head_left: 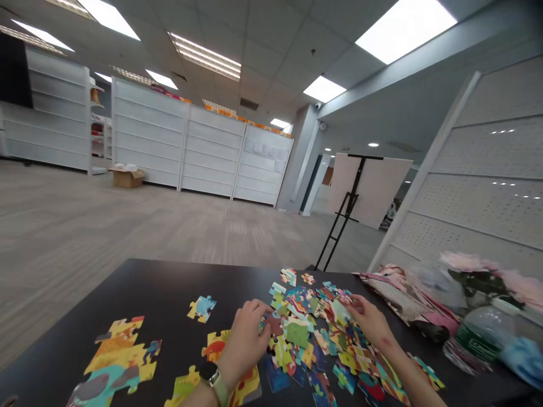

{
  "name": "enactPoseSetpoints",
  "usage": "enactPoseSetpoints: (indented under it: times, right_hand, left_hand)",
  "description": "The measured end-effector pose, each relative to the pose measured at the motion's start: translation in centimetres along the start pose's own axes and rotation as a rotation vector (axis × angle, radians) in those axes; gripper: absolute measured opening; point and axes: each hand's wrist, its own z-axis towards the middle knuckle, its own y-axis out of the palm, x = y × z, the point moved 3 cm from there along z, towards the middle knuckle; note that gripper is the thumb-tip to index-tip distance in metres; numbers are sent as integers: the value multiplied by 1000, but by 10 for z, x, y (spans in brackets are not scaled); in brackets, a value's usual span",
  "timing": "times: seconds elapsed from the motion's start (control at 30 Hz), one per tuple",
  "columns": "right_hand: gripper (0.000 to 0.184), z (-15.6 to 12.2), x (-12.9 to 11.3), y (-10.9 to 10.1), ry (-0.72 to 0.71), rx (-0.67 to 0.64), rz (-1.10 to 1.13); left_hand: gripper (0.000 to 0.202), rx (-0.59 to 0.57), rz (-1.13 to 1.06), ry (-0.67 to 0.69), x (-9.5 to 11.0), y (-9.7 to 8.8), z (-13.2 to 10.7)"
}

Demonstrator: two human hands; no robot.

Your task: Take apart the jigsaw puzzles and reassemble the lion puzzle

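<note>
A loose pile of colourful jigsaw puzzle pieces (297, 333) covers the middle and right of the dark table. My left hand (246, 339), with a watch (210, 373) on its wrist, is at the pile's left edge. Its thumb and fingers are curled around a small puzzle piece (262, 325), partly hidden by them. On the pile's right side, my right hand (369, 319) has its fingers closed at the edge of a pale green puzzle piece (340, 312). Joined pieces (123, 356) lie at the left, and more joined yellow pieces (250, 387) are partly under my left forearm.
A small joined cluster (202, 308) lies on the dark table (165, 282). At the right stand a clear plastic bottle (483, 333), a patterned cloth bag (416, 299) and pink flowers (470, 263). Beyond the table are an easel (352, 198), white shelving and a cardboard box (127, 177).
</note>
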Motion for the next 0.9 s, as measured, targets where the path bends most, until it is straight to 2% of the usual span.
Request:
enactPoseSetpoints:
  times: [0.17, 0.27, 0.33, 0.43, 0.53, 0.6, 0.8, 0.9]
  right_hand:
    - [39, -35, -1, 10, -62, -147, -97]
    - [31, -44, -7, 17, -65, -195, -86]
    - [20, -46, -16, 15, -71, -179, -32]
    - [6, -53, -40, 9, -199, -96, 28]
    - [8, -69, -66, 5, -346, -3, 76]
    - [11, -79, -79, 8, -374, 27, 111]
    - [10, -86, -95, 40, -388, 22, 232]
    - [16, -92, -105, 63, -315, -108, 246]
  left_hand:
    - [26, -4, 2, 12, -1, 2, -1]
    - [27, -18, 9, 20, -1, 4, -1]
    - [27, -21, 15, 19, -1, 5, -1]
    - [26, -21, 15, 9, 0, 2, -2]
    - [26, -25, 2, 15, 3, -1, -2]
    - [26, -20, -3, 20, 4, -2, -2]
    - [25, -15, -36, 27, 4, -3, -2]
    - [25, 17, -82, 12, -1, -9, 1]
